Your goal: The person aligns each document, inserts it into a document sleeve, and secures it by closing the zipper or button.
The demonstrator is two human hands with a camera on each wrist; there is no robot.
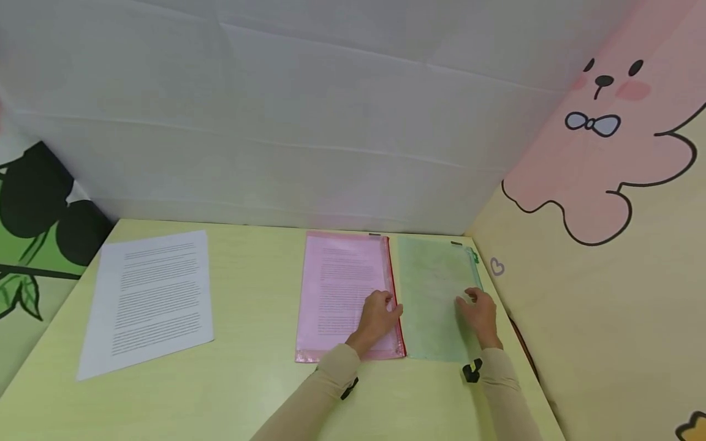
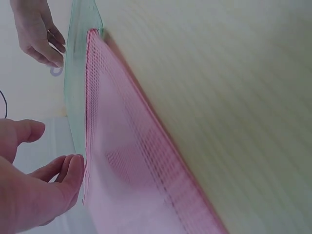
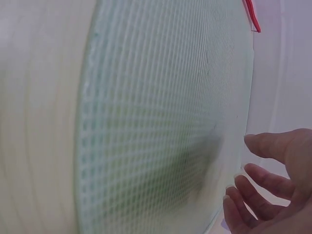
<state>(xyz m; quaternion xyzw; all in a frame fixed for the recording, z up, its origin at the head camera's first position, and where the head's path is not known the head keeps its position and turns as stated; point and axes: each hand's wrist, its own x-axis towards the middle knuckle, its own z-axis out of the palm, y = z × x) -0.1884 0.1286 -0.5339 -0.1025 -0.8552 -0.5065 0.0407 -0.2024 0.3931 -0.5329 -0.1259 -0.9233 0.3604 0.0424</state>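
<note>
A pink zip folder (image 1: 343,306) with a printed sheet inside lies flat, its red zipper (image 1: 394,288) along the right side. My left hand (image 1: 376,318) is over that side, fingers bent and thumb apart; in the left wrist view its fingertips (image 2: 73,168) are at the folder's edge, and whether they touch cannot be told. Beside it lies a green mesh zip folder (image 1: 432,294). My right hand (image 1: 480,315) hovers near its right part, fingers loosely bent with nothing between them. In the right wrist view, the thumb (image 3: 265,145) stands apart from the fingers.
A printed white sheet (image 1: 154,300) lies at the left of the pale yellow table (image 1: 254,294). A white cloth or paper backdrop (image 1: 309,122) rises behind the table. A wall with a pink bear drawing (image 1: 612,153) stands close on the right.
</note>
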